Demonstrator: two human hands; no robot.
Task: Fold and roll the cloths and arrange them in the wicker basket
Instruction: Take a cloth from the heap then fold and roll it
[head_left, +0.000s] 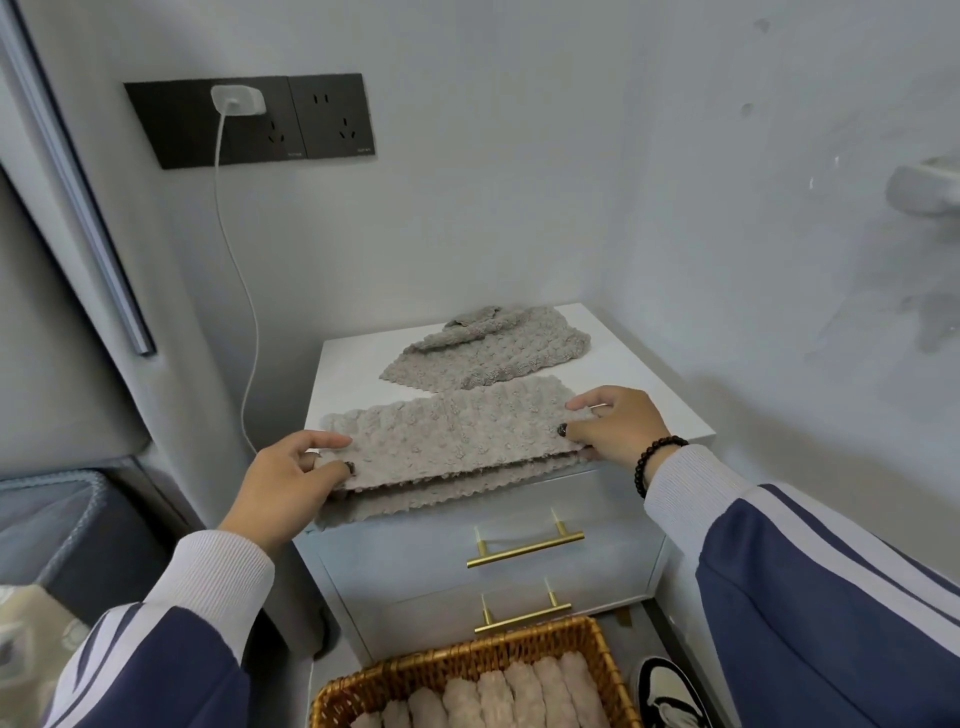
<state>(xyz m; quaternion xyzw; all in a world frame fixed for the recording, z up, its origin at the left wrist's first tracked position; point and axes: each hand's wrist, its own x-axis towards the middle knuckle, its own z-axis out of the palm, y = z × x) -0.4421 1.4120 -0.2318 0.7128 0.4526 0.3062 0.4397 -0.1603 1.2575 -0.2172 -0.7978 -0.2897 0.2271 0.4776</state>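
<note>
Cloth (457, 441) of grey-beige colour, with a bumpy fluffy surface and zigzag edges, lies folded into a long band along the front edge of the nightstand (649, 374). Its long axis goes from left to right, and the lower layer hangs a little over the front edge. The left hand (291, 478) pinches the left end of the band between thumb and curled fingers. The right hand (613, 426) pinches the right end in the same way, so the cloth is stretched between both hands. A second cloth (488, 348) of the same kind lies loosely behind it, near the back edge. Below, in front of the drawers, the wicker basket (467, 670) holds rolled cloths (519, 696) side by side.
</note>
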